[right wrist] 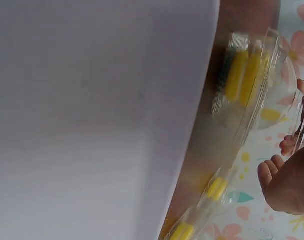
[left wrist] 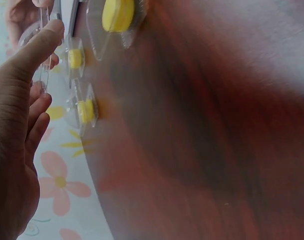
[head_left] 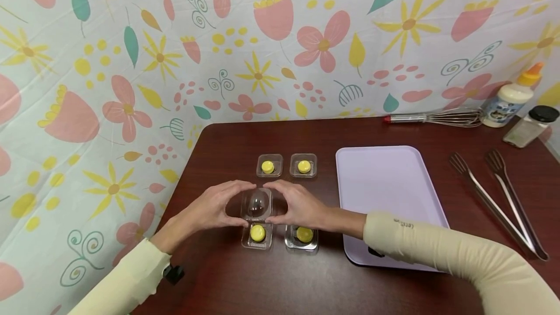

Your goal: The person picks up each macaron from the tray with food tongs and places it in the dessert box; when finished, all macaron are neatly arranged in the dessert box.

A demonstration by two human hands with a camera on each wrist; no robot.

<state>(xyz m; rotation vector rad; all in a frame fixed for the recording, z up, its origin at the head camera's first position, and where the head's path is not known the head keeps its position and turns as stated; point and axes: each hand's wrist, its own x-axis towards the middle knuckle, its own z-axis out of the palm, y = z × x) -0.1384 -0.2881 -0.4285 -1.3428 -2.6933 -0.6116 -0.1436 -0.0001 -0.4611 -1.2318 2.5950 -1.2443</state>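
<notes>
A clear plastic box stands on the table before me, its domed lid (head_left: 257, 203) raised at the back of its base (head_left: 257, 245). In that base sits a yellow macaron (head_left: 257, 232). My left hand (head_left: 218, 204) holds the lid by its left edge, thumb and fingers spread between the near and far corners. Opposite it, my right hand (head_left: 302, 205) holds the right edge in the same way. The left wrist view shows the left thumb (left wrist: 44, 42) against the clear lid. Partly under my right wrist lies another clear box with a yellow macaron (head_left: 304, 234).
Two more clear boxes, each with a yellow macaron (head_left: 268, 167) (head_left: 304, 166), stand behind my hands. A lilac tray (head_left: 380, 179) lies to the right, under my right sleeve. Farther right are metal tongs (head_left: 516, 213), a whisk (head_left: 437, 118), a white bottle (head_left: 507, 103) and a black-capped jar (head_left: 529, 128).
</notes>
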